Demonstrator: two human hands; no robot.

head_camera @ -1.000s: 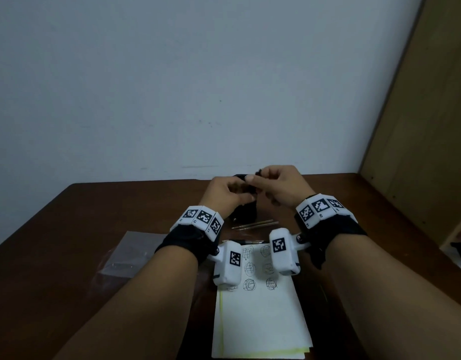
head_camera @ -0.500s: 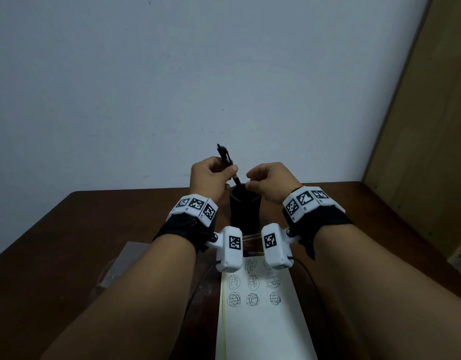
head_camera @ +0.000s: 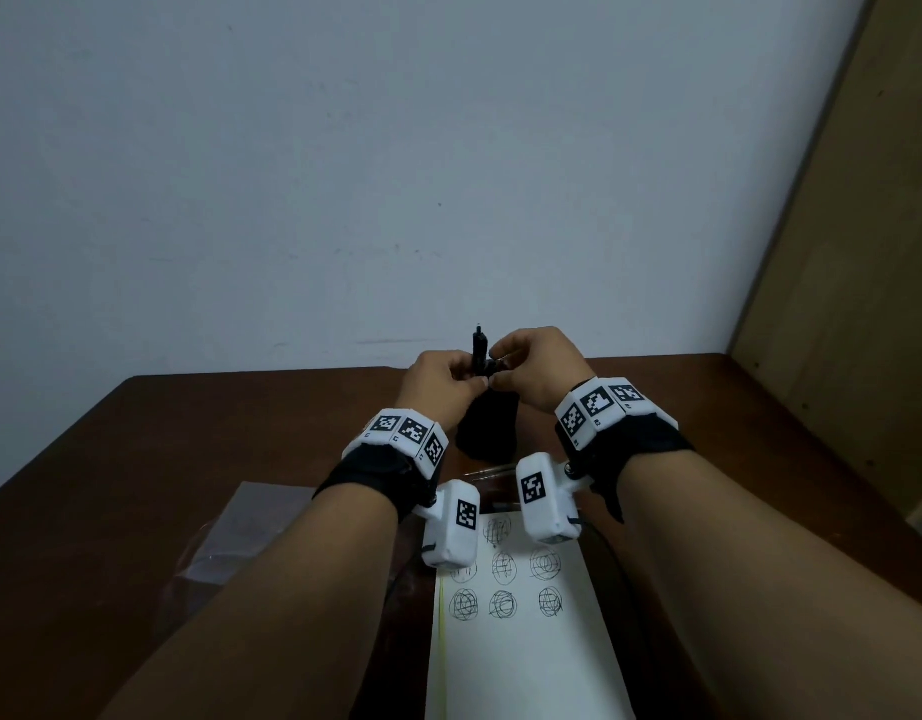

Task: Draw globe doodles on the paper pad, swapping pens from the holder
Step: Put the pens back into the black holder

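A white paper pad (head_camera: pixel 521 646) lies on the dark wooden table (head_camera: pixel 189 459) near me, with several scribbled globe doodles (head_camera: pixel 502 602) across its top. Beyond it stands a black pen holder (head_camera: pixel 487 431), partly hidden by my hands. My left hand (head_camera: pixel 441 389) grips a black pen (head_camera: pixel 478 345) that points upward just above the holder. My right hand (head_camera: pixel 539 368) pinches a small dark piece (head_camera: pixel 495 365) right beside the pen's lower part; it may be the cap, I cannot tell. Both wrists wear black straps with white marker blocks.
A clear plastic sleeve (head_camera: pixel 241 537) lies on the table left of the pad. A thin pen-like stick (head_camera: pixel 487 472) lies between holder and pad. A wooden cabinet side (head_camera: pixel 864 252) stands at the right; a plain wall is behind the table.
My left hand lifted a black pen out of the holder. My right hand moved in to meet it and now pinches a small piece beside it. The head view tilted upward.
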